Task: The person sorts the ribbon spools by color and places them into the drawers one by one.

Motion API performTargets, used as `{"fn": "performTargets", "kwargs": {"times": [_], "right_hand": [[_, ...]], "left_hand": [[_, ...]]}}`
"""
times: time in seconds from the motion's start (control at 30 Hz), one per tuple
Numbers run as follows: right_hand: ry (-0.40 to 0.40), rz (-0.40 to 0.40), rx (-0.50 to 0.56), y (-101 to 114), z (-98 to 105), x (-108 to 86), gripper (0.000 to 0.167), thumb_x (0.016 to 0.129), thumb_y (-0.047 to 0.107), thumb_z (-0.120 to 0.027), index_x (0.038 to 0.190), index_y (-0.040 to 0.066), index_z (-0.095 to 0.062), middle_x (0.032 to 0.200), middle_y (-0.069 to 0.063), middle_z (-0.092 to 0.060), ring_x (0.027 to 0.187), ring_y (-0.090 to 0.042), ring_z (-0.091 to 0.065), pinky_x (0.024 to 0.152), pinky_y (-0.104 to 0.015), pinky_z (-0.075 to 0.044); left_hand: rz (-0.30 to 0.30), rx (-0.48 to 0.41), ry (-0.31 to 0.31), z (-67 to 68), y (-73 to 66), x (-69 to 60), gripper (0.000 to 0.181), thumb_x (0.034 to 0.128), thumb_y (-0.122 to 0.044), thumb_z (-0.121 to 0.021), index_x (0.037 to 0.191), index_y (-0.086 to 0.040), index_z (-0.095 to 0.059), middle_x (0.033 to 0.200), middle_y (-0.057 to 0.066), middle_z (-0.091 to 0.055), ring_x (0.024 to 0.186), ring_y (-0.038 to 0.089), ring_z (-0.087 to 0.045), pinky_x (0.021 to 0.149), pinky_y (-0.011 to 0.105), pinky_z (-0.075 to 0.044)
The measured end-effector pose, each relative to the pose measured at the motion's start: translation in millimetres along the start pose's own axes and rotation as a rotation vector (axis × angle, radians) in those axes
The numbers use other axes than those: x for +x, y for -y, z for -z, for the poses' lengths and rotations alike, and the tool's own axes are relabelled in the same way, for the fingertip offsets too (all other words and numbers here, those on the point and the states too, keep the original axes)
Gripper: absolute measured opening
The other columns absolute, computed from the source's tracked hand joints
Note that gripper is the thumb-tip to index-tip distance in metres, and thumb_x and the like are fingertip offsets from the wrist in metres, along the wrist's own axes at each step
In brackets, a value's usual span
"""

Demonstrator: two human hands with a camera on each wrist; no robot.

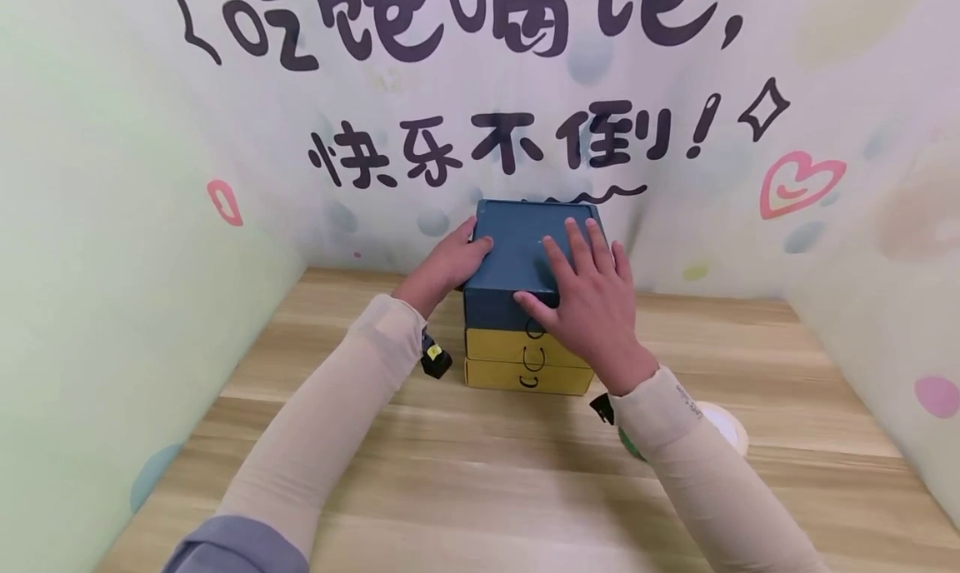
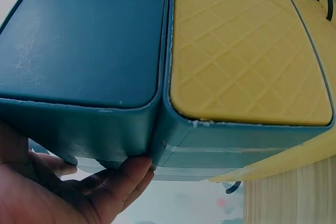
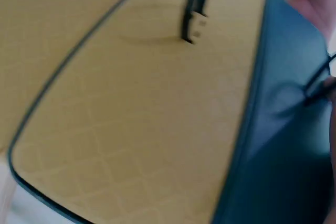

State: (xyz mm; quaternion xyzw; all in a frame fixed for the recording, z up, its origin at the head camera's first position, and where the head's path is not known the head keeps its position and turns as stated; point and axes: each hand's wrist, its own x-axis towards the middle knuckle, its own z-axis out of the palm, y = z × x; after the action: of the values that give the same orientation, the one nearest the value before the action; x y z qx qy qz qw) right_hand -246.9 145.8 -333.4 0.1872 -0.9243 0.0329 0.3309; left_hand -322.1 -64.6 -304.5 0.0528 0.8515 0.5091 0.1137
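Observation:
In the head view a stacked drawer box [image 1: 528, 377] stands on the table against the back wall. Its top drawer front [image 2: 79, 51] is dark blue and the lower drawer fronts [image 2: 247, 56] are quilted yellow with black loop handles [image 3: 197, 11]. My left hand [image 1: 457, 258] holds the upper left side, thumb on the lid and fingers against the side wall in the left wrist view. Across the blue lid [image 1: 517, 231] my right hand [image 1: 592, 294] rests with fingers spread, its thumb at the front edge. The drawers appear closed.
A round white-topped thing [image 1: 726, 427] with some green [image 1: 628, 445] lies partly behind the right sleeve. The wooden table [image 1: 450, 490] meets a printed back wall [image 1: 420, 215] just behind the box. Pale walls rise on both sides.

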Motion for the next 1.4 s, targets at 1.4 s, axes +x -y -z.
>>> {"fn": "performTargets", "kwargs": {"times": [1.4], "right_hand": [[0.735, -0.618, 1.726, -21, -22, -99.8, 0.082, 0.105, 0.057, -0.016, 0.123, -0.011, -0.057, 0.114, -0.014, -0.068, 0.104, -0.026, -0.065, 0.088, -0.043, -0.053]], "left_hand": [[-0.008, -0.039, 0.018, -3.7, 2.1, -0.2, 0.065, 0.1069, -0.037, -0.039, 0.162, -0.027, -0.006, 0.165, 0.002, -0.014, 0.148, 0.026, -0.021, 0.115, 0.045, -0.026]]}}
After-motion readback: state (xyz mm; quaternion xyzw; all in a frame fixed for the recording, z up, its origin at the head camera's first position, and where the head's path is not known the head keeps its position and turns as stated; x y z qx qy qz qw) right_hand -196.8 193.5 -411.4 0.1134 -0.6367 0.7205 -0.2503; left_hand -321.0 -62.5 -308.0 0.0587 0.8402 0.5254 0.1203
